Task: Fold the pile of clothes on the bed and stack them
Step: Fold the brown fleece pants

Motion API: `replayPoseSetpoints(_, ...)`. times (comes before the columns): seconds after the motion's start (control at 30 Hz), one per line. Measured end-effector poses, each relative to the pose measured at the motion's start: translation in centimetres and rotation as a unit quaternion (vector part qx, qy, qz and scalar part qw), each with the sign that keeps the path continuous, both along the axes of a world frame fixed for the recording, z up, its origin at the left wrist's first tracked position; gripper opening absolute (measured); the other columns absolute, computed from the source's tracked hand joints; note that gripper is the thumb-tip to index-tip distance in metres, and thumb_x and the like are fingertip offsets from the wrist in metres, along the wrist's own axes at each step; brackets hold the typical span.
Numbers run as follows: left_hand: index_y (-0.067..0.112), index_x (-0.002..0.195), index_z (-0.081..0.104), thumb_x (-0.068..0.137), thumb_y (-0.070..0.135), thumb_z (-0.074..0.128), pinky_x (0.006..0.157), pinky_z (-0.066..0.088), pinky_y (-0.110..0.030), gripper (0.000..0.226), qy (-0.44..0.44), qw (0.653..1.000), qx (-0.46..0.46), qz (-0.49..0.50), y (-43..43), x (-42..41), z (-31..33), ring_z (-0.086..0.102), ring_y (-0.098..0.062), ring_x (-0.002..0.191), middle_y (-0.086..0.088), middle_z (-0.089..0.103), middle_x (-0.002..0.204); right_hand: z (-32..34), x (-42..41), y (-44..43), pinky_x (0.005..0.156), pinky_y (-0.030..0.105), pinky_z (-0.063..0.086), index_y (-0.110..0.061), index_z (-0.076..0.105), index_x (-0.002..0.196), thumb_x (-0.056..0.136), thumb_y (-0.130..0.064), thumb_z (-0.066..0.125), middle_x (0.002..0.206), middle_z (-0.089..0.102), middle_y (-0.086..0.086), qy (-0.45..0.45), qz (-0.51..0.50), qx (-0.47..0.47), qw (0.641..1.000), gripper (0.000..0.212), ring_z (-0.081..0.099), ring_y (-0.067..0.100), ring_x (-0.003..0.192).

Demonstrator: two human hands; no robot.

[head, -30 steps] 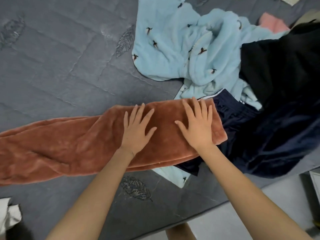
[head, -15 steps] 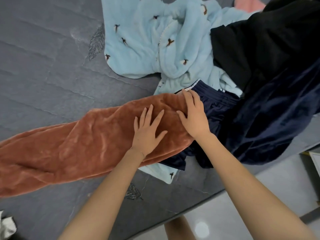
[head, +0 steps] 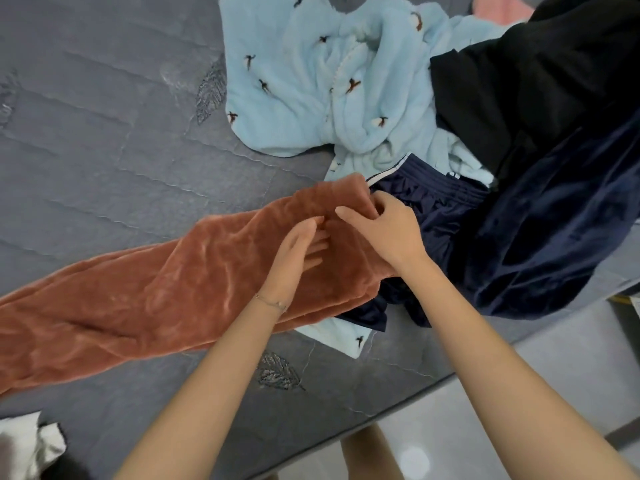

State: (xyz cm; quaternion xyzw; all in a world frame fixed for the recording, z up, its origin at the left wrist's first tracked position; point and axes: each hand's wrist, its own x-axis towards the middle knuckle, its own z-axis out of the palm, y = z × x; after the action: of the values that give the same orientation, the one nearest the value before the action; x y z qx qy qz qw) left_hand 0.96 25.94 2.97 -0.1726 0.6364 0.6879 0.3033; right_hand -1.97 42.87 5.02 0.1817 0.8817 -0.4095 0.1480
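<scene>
I'm gripping the waist end of the rust fleece trousers (head: 173,289) with the right hand (head: 388,230), fingers curling into the fabric at centre frame, probably gathering it for a first fold. The left hand (head: 294,258) is resting on the fleece just beside it, fingers loosely straight, likely pinning it flat. The legs are trailing toward 9 o'clock across the grey quilted bed (head: 104,150). The waist end is overlapping the navy striped shorts (head: 433,202); the light blue fleece (head: 304,81) is waiting at 12 o'clock.
</scene>
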Motion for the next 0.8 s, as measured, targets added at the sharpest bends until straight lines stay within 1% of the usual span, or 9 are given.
replayPoseSetpoints(0.07,0.025,0.134,0.054,0.087,0.061,0.042,0.097,0.051,-0.034,0.06,-0.021,0.999,0.029,0.011,-1.8,0.0,0.8,0.062,-0.011,0.117,-0.001,0.064,0.129,1.0,-0.1,-2.4,0.057,0.026,0.039,-0.012,0.05,0.073,0.078,-0.061,0.069,0.064,0.051,-0.003,-0.004,0.035,-0.039,0.999,0.053,0.048,0.01,0.059)
replayPoseSetpoints(0.17,0.016,0.135,0.055,0.088,0.061,0.038,0.1,0.049,-0.038,0.068,-0.058,0.994,0.084,0.04,-5.5,-0.2,1.9,0.059,-0.019,0.122,-0.007,0.064,0.13,1.6,0.2,-6.3,0.058,0.016,0.036,-0.017,0.049,0.074,0.084,-0.057,0.067,0.067,0.047,-0.012,-0.037,0.061,-0.128,0.989,0.045,0.044,0.002,0.058)
replayPoseSetpoints(0.27,0.014,0.137,0.053,0.097,0.058,0.034,0.106,0.045,-0.038,0.063,-0.08,0.987,0.122,0.063,-9.9,0.1,2.2,0.057,-0.018,0.125,-0.006,0.061,0.134,1.3,0.8,-10.3,0.088,0.022,0.044,-0.018,0.064,0.087,0.095,-0.057,0.051,0.082,0.062,-0.007,-0.091,0.088,-0.263,0.957,0.042,0.059,0.002,0.084)
replayPoseSetpoints(0.33,0.013,0.131,0.057,0.101,0.047,0.037,0.105,0.046,-0.031,0.05,-0.094,0.979,0.145,0.105,-12.8,0.7,2.1,0.059,-0.015,0.122,-0.006,0.064,0.13,0.7,1.8,-13.3,0.103,0.023,0.04,-0.025,0.068,0.106,0.101,-0.048,0.044,0.099,0.068,-0.005,-0.123,0.112,-0.313,0.935,0.034,0.06,0.006,0.107)
replayPoseSetpoints(0.43,0.011,0.126,0.061,0.09,0.028,0.066,0.102,0.049,-0.032,0.039,-0.036,0.993,-0.008,0.112,-16.8,1.7,1.1,0.064,-0.015,0.114,-0.007,0.069,0.12,-0.2,3.7,-17.5,0.106,0.025,0.041,-0.013,0.054,0.132,0.103,-0.024,0.048,0.115,0.062,0.001,-0.152,0.136,-0.338,0.919,0.031,0.057,0.008,0.11)
replayPoseSetpoints(0.5,0.005,0.122,0.062,0.081,0.014,0.077,0.097,0.052,-0.031,0.044,-0.008,0.988,-0.095,0.121,-19.7,2.7,0.1,0.066,-0.018,0.109,-0.009,0.07,0.113,-0.9,4.8,-19.9,0.101,0.024,0.043,-0.011,0.048,0.133,0.1,-0.013,0.052,0.116,0.063,0.005,-0.16,0.155,-0.31,0.924,0.033,0.058,0.01,0.107)
replayPoseSetpoints(0.6,0.004,0.12,0.061,0.078,0.01,0.08,0.093,0.052,-0.029,0.046,0.009,0.98,-0.152,0.13,-24.0,4.2,-0.4,0.067,-0.017,0.105,-0.008,0.07,0.111,-2.5,5.5,-22.7,0.099,0.024,0.041,-0.007,0.053,0.127,0.093,-0.005,0.06,0.116,0.065,0.009,-0.038,0.176,-0.135,0.974,0.035,0.059,0.02,0.108)
replayPoseSetpoints(0.67,0.006,0.12,0.059,0.08,0.013,0.079,0.093,0.052,-0.028,0.046,0.019,0.977,-0.162,0.14,-27.2,5.1,-0.3,0.065,-0.013,0.105,-0.006,0.068,0.114,-3.6,5.9,-24.3,0.104,0.033,0.035,-0.009,0.053,0.131,0.087,-0.015,0.069,0.127,0.058,0.01,0.04,0.213,-0.001,0.976,0.047,0.051,0.029,0.12)
replayPoseSetpoints(0.8,0.018,0.119,0.052,0.086,0.018,0.073,0.093,0.048,-0.017,0.039,0.052,0.969,-0.186,0.154,-34.1,7.1,0.8,0.06,0.003,0.103,0.006,0.062,0.115,-4.4,7.0,-28.9,0.119,0.047,0.018,-0.025,0.038,0.148,0.082,-0.044,0.072,0.154,0.031,0.008,0.045,0.277,0.114,0.953,0.076,0.02,0.033,0.144)
